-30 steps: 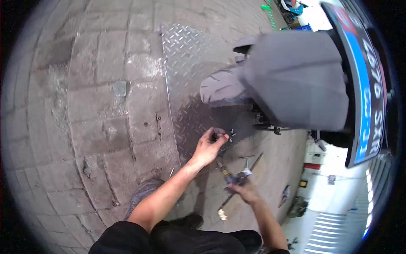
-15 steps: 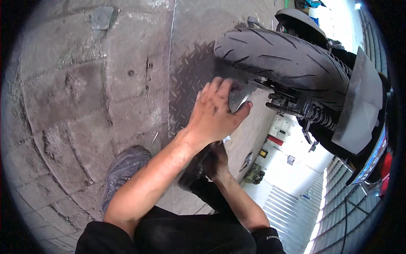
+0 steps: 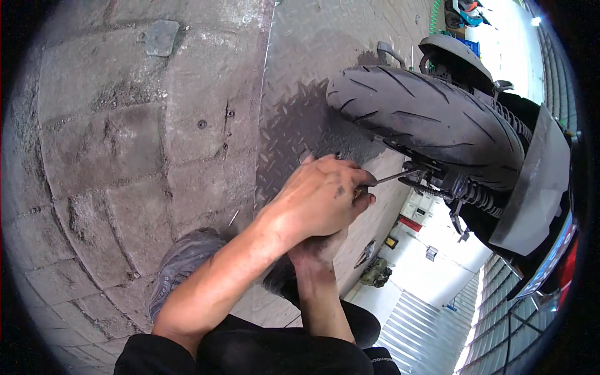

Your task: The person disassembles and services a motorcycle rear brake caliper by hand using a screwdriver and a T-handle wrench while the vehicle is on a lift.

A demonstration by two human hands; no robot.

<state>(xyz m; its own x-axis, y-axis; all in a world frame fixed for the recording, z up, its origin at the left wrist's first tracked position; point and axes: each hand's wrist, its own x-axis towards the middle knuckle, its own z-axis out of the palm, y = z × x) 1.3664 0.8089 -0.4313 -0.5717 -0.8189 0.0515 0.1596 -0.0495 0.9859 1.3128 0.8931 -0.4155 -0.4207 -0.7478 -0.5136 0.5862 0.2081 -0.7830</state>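
My left hand (image 3: 331, 192) is closed around a screwdriver, its handle mostly covered by my fingers. The thin metal shaft (image 3: 394, 177) points right, and its tip meets the dark hardware (image 3: 420, 171) beside the rear wheel of a scooter or motorcycle. Under my left hand and wrist lies my right hand (image 3: 320, 247), its fingers mostly hidden. Whether it also grips the handle cannot be seen. The black grooved tyre (image 3: 419, 115) is just beyond my hands. A coil-spring shock absorber (image 3: 478, 197) sits near the shaft's tip.
A grey rear mudguard panel (image 3: 531, 181) juts out at right. Below the tyre is a metal tread plate (image 3: 284, 140) with a dark wet patch; paving stones (image 3: 103, 144) spread to the left. My shoe (image 3: 184, 269) is at lower left. A white wall (image 3: 437, 250) stands behind.
My left hand has gone from spread and bare to closed on the screwdriver, whose shaft now reaches the wheel hardware. My right hand has moved up beneath it. The view has shifted slightly.
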